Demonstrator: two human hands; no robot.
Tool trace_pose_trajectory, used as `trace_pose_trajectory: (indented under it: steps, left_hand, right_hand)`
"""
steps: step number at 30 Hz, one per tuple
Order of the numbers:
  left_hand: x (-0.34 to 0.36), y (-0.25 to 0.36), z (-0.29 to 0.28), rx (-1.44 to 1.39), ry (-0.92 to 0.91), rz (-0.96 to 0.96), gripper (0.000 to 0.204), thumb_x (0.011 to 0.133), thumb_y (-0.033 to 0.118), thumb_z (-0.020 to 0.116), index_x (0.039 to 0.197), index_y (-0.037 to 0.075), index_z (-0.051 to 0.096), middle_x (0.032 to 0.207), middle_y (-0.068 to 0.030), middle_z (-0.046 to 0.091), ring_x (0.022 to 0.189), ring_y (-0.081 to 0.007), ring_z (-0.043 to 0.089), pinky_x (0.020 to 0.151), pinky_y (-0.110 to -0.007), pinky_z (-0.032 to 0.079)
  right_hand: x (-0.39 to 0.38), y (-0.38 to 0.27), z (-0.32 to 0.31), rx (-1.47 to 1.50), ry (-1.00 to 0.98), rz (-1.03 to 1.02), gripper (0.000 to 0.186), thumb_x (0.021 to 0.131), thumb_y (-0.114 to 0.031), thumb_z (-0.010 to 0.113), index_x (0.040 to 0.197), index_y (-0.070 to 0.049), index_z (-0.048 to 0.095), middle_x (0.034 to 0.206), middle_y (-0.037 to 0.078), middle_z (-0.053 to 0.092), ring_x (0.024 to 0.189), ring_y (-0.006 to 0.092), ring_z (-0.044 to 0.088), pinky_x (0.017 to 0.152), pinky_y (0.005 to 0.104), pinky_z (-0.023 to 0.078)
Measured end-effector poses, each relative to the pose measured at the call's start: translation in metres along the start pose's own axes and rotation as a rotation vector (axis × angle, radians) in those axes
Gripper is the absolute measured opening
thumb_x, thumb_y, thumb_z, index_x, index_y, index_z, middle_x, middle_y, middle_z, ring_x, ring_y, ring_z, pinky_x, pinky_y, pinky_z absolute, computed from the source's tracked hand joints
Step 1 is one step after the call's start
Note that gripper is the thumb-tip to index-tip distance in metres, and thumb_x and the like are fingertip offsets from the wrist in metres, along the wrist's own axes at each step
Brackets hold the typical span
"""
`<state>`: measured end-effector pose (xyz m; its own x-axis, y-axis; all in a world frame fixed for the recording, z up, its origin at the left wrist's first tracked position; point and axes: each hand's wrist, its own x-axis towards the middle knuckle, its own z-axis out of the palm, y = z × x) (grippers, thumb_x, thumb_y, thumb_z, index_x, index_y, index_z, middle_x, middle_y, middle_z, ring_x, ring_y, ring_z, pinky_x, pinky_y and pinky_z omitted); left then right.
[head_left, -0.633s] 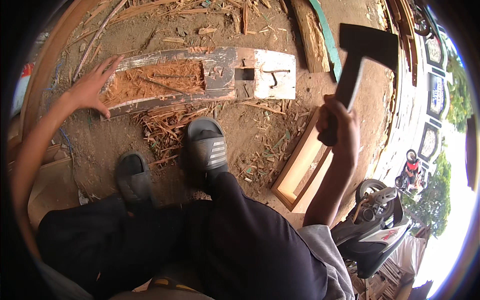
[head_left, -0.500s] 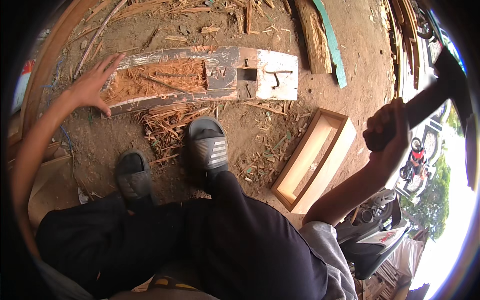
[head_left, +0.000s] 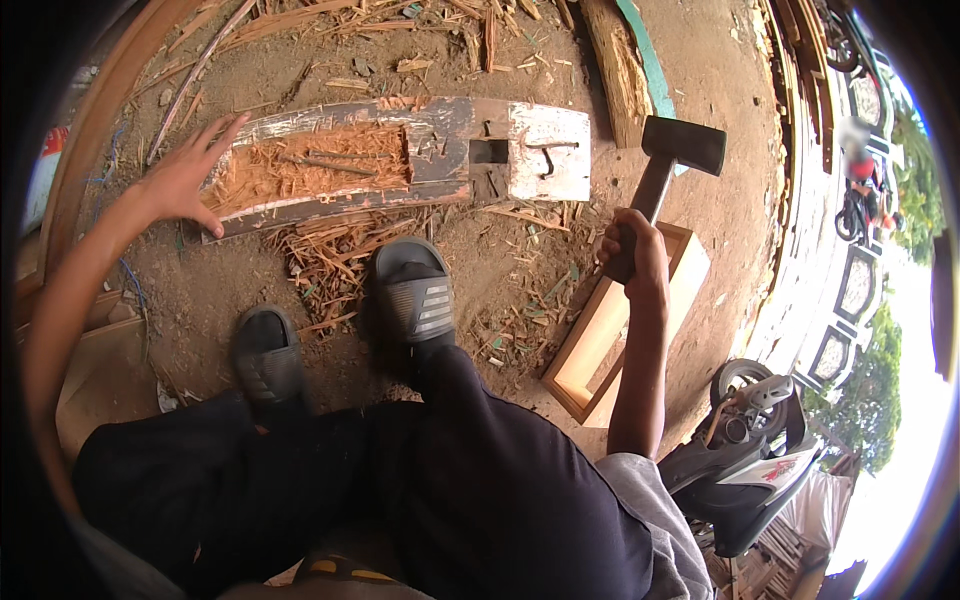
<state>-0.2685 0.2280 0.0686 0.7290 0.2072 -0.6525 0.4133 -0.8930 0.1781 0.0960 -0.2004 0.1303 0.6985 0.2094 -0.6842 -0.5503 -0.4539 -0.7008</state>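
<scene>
My left hand (head_left: 186,184), fingers spread, rests at the left end of a long weathered board (head_left: 445,135) on the dirt, whose gouged orange-brown hollow holds splinters and two thin rods. Its right part has a square hole and a white-painted section (head_left: 572,180) with a bent dark metal piece. My right hand (head_left: 638,255) grips a dark hammer-like tool (head_left: 681,145) with a wide rectangular head, raised to the right of the board.
A pale wooden frame (head_left: 573,352) lies below my right hand. My sandalled feet (head_left: 412,290) stand among wood chips (head_left: 315,272). A rough plank (head_left: 615,70) and green strip lie at the top. A parked scooter (head_left: 745,465) is right; a motorbike rider (head_left: 868,195) is beyond.
My right hand and the tool swung out rightward, then came back leftward, now lower than at first. The red motorbike with its rider has moved up the picture. My left hand has stayed put.
</scene>
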Motion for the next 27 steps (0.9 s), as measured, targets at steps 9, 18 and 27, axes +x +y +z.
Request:
trace_pose_trajectory:
  steps: [9, 18, 27]
  left_hand:
    - [0.001, -0.009, 0.005, 0.015, 0.031, 0.025, 0.158, 0.030, 0.055, 0.088, 0.151, 0.028, -0.010, 0.157, -0.0155, 0.007, 0.144, -0.0372, 0.015, 0.117, -0.054, 0.023]
    - [0.000, -0.008, 0.005, -0.003, 0.066, 0.058, 0.157, 0.030, 0.054, 0.088, 0.151, 0.027, -0.009, 0.157, -0.0144, 0.009, 0.144, -0.0364, 0.015, 0.117, -0.054, 0.024]
    - [0.005, -0.003, 0.001, -0.039, 0.059, 0.031, 0.157, 0.030, 0.047, 0.090, 0.151, 0.028, -0.007, 0.157, -0.0154, 0.009, 0.143, -0.0376, 0.016, 0.116, -0.054, 0.024]
  right_hand:
    - [-0.107, -0.090, -0.002, 0.108, 0.017, -0.395, 0.038, 0.093, -0.045, 0.056, 0.090, -0.008, 0.052, 0.064, 0.002, 0.045, 0.046, 0.0100, 0.042, 0.041, 0.0269, 0.037]
    - [-0.031, 0.032, 0.043, -0.154, -0.063, -0.692, 0.035, 0.093, -0.042, 0.057, 0.086, -0.008, 0.051, 0.058, 0.001, 0.048, 0.044, 0.0103, 0.048, 0.037, 0.0247, 0.037]
    - [-0.064, -0.036, 0.076, -0.255, -0.213, -0.106, 0.025, 0.089, -0.028, 0.063, 0.082, -0.005, 0.056, 0.058, 0.003, 0.053, 0.043, 0.0104, 0.049, 0.039, 0.0257, 0.039]
